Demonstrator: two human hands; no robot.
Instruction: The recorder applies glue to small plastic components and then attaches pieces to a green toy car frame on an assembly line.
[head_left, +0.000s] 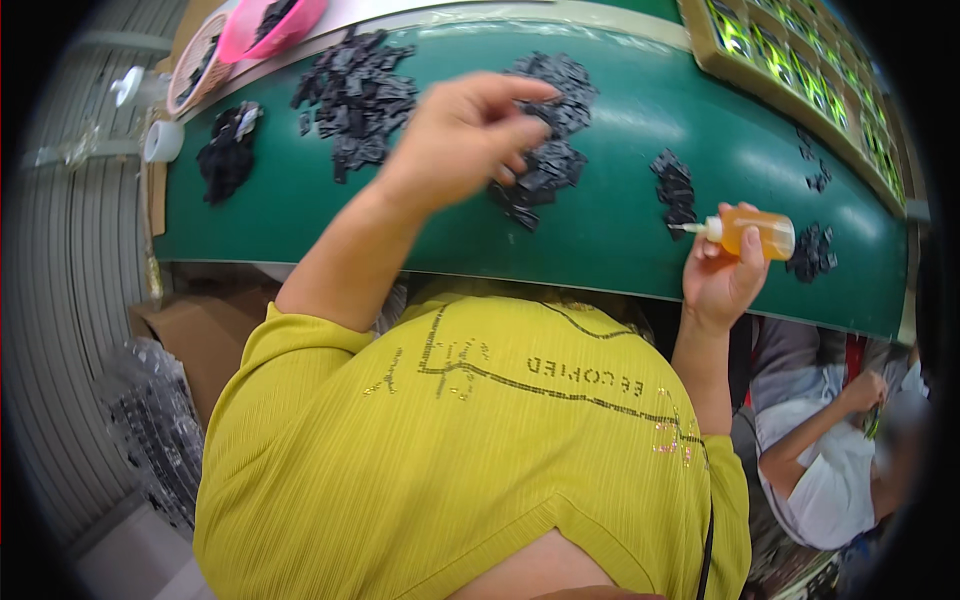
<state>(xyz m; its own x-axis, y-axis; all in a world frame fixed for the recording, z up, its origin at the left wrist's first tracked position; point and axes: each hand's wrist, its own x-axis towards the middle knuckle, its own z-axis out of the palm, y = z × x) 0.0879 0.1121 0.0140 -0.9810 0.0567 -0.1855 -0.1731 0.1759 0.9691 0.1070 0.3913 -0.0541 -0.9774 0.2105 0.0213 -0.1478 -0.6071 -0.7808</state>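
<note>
My left hand [450, 145] hovers over the middle pile of small flat black pieces [560, 95]. Its index finger and thumb are apart, and the other fingers curl in; I make out nothing held between them. In my right hand [728, 270] is a squeeze bottle [755, 235] of orange liquid, lying on its side with its thin white nozzle pointing left. The nozzle tip is close to the lower end of a short row of overlapping black pieces [673, 185].
Another heap of black pieces [355, 95] lies to the left, with a dark bundle [228, 155] beyond it. A pink basket [270, 25], a white roll [163, 141] and a carton of bright green items [800, 70] edge the green table [450, 240]. Another person [825, 440] sits at right.
</note>
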